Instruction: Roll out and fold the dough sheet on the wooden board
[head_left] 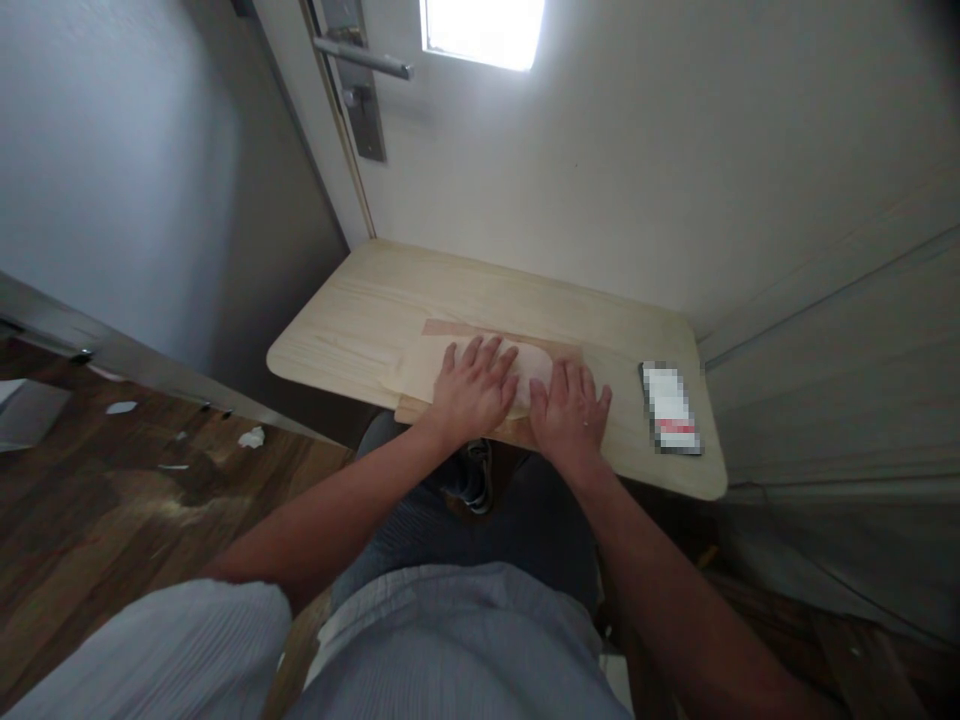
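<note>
A thin, pale sheet with a rounded right end (pixel 534 362) lies flat on a light wooden tabletop (pixel 360 300). Under it, strips of a tan-brown sheet (pixel 444 327) show along the far and near edges; I cannot make out the material of either. My left hand (pixel 474 385) rests palm down on the pale sheet, its fingers spread. Palm down at the sheet's right end lies my right hand (pixel 571 405), fingers spread, with a ring on one finger. Neither hand is wrapped round anything. The palms cover part of both sheets.
A phone (pixel 673 408) with a blurred screen lies at the table's right end. Behind the table stands a white door with a metal handle (pixel 364 58). Scraps of paper (pixel 253 437) and a white box (pixel 30 412) are on the wooden floor to the left.
</note>
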